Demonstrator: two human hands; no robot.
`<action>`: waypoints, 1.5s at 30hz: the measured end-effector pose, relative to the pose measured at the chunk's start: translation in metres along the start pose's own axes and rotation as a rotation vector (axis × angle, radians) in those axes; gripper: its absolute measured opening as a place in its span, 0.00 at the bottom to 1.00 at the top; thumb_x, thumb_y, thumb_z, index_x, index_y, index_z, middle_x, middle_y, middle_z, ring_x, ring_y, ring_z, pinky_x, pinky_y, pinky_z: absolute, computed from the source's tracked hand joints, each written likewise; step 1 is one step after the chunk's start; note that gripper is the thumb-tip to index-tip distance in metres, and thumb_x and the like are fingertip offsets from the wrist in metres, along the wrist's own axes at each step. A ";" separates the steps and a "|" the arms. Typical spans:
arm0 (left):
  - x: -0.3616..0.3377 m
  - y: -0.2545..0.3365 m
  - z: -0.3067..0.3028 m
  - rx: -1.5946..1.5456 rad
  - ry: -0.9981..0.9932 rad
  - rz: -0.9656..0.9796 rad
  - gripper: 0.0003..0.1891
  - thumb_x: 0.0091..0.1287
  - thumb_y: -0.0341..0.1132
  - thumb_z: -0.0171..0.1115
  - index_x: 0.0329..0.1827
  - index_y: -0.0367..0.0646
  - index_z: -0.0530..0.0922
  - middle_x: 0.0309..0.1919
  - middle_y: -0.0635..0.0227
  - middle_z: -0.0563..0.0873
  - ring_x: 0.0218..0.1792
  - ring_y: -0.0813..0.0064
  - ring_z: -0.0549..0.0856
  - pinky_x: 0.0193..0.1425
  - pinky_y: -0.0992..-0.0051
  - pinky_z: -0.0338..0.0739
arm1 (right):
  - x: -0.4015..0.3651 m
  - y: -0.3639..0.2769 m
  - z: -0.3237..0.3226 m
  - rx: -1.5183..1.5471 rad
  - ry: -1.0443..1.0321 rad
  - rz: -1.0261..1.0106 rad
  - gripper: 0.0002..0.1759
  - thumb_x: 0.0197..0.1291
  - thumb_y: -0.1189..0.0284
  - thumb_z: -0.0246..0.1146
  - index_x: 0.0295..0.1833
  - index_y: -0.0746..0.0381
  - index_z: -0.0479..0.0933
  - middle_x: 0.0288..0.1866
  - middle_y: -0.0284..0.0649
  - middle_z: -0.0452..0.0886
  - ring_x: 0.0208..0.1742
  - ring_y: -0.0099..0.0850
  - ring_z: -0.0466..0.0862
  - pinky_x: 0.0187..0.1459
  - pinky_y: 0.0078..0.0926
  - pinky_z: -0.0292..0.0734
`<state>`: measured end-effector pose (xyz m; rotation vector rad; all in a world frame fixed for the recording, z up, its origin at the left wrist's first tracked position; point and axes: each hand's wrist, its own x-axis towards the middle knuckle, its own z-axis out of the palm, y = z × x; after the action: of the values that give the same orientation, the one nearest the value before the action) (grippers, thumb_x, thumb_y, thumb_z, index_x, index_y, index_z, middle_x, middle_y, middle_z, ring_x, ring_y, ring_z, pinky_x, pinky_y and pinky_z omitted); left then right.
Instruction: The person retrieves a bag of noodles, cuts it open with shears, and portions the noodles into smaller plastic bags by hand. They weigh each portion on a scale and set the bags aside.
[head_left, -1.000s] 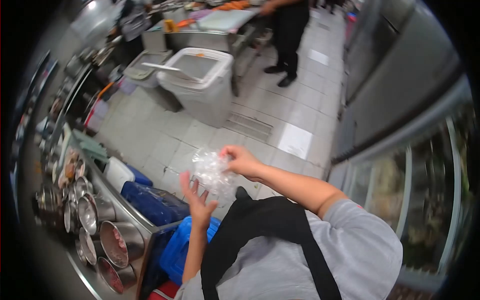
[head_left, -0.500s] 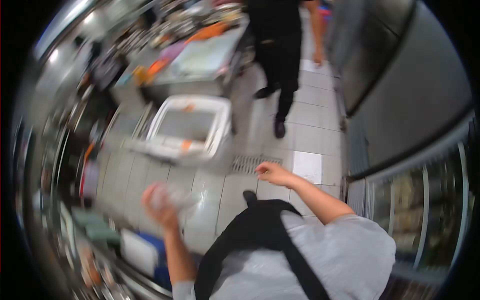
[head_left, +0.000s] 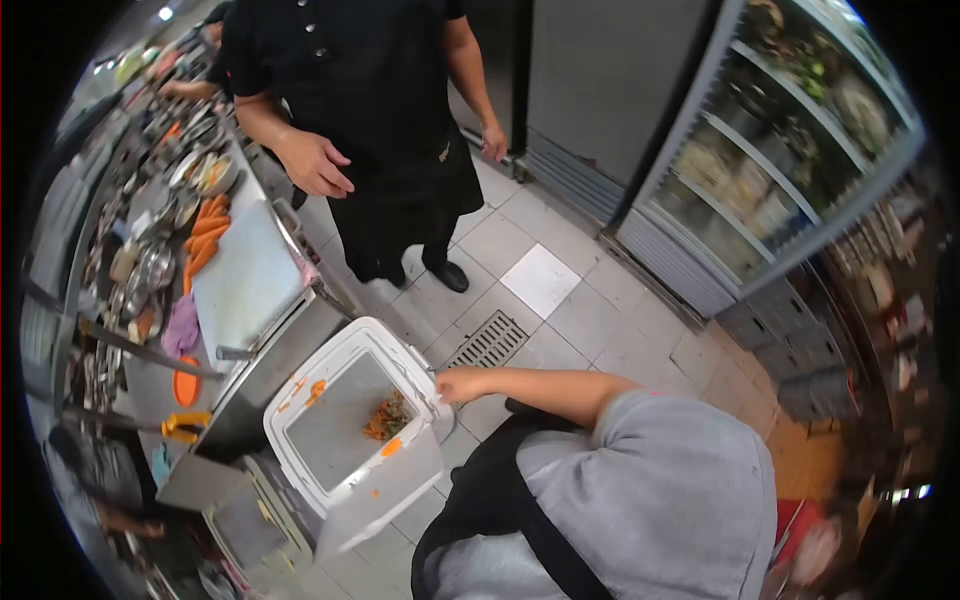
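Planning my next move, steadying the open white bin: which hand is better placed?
Right, I'd judge: the right hand is already at the edge of the white bin, while the left hand is out of view.

So the floor (head_left: 605, 320) is pale square tiles, kinda grimy, with a slotted metal drain (head_left: 489, 341) set in it and one whiter tile (head_left: 540, 281) near that. Steel counter (head_left: 285, 345) on the left, glass-door fridge (head_left: 770, 150) upper right, grey crates (head_left: 790, 335) below it. Small bright lights (head_left: 165, 14) top left.
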<state>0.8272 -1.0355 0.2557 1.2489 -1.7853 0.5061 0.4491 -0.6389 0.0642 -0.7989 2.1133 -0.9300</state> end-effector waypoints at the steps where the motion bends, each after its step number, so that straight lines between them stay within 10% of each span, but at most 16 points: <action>1: 0.014 -0.027 0.046 0.163 -0.107 0.008 0.33 0.59 0.62 0.54 0.48 0.35 0.70 0.36 0.54 0.77 0.33 0.54 0.75 0.34 0.52 0.68 | -0.016 0.007 0.010 0.016 0.141 0.047 0.18 0.51 0.60 0.64 0.43 0.61 0.76 0.42 0.46 0.80 0.45 0.39 0.79 0.44 0.32 0.73; 4: 0.045 -0.040 0.144 0.115 0.007 0.290 0.41 0.55 0.72 0.46 0.55 0.41 0.67 0.49 0.50 0.73 0.43 0.51 0.75 0.34 0.44 0.66 | -0.069 0.022 0.032 0.017 0.313 0.359 0.17 0.48 0.59 0.64 0.40 0.59 0.77 0.39 0.45 0.81 0.42 0.40 0.80 0.42 0.34 0.74; 5: 0.048 -0.036 0.163 0.495 -0.447 0.107 0.38 0.56 0.71 0.45 0.61 0.53 0.60 0.66 0.48 0.57 0.57 0.51 0.68 0.50 0.45 0.68 | -0.090 0.025 0.042 0.023 0.359 0.429 0.17 0.46 0.58 0.64 0.39 0.57 0.78 0.37 0.45 0.81 0.40 0.41 0.80 0.40 0.36 0.74; 8: 0.064 0.035 0.156 0.282 -0.673 0.105 0.26 0.62 0.45 0.60 0.62 0.48 0.68 0.66 0.54 0.62 0.57 0.52 0.72 0.57 0.61 0.70 | -0.153 0.020 0.075 0.088 0.419 0.649 0.19 0.46 0.59 0.65 0.41 0.59 0.78 0.36 0.44 0.81 0.40 0.41 0.80 0.40 0.36 0.74; 11: 0.051 0.067 0.238 -0.269 -0.660 0.310 0.32 0.58 0.47 0.63 0.66 0.52 0.65 0.70 0.50 0.51 0.65 0.47 0.61 0.63 0.58 0.63 | -0.198 0.016 0.109 0.286 0.462 0.834 0.20 0.48 0.58 0.65 0.43 0.60 0.77 0.37 0.45 0.81 0.41 0.40 0.80 0.42 0.36 0.74; 16: 0.050 0.203 0.149 -0.867 -0.533 0.744 0.27 0.61 0.36 0.61 0.63 0.41 0.65 0.67 0.48 0.56 0.66 0.49 0.60 0.67 0.58 0.57 | -0.253 0.023 0.163 0.263 0.495 0.856 0.21 0.49 0.57 0.64 0.45 0.60 0.77 0.40 0.46 0.81 0.43 0.41 0.80 0.45 0.36 0.74; 24: 0.009 0.341 -0.015 -1.275 -0.633 0.716 0.31 0.61 0.33 0.60 0.68 0.45 0.60 0.68 0.53 0.56 0.68 0.53 0.58 0.68 0.61 0.55 | -0.368 0.112 0.254 0.036 0.287 0.971 0.22 0.49 0.55 0.61 0.40 0.62 0.80 0.41 0.48 0.81 0.45 0.44 0.80 0.47 0.39 0.74; 36: -0.019 0.380 0.004 -1.366 -0.821 0.873 0.35 0.57 0.29 0.62 0.68 0.42 0.57 0.68 0.52 0.56 0.69 0.53 0.57 0.70 0.62 0.51 | -0.299 0.048 0.193 0.328 0.742 0.933 0.20 0.47 0.57 0.64 0.41 0.60 0.78 0.41 0.49 0.81 0.45 0.45 0.79 0.47 0.37 0.74; 45: -0.066 0.461 -0.010 -1.563 -1.016 1.052 0.35 0.56 0.29 0.62 0.67 0.41 0.58 0.67 0.49 0.59 0.68 0.53 0.58 0.70 0.62 0.51 | -0.378 0.119 0.318 -0.063 0.264 0.964 0.20 0.55 0.57 0.55 0.37 0.63 0.79 0.35 0.52 0.80 0.41 0.46 0.80 0.44 0.42 0.73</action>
<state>0.4248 -0.8015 0.2738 -0.7601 -2.5169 -1.1030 0.8831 -0.4096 -0.0651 0.3656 2.3510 -0.4400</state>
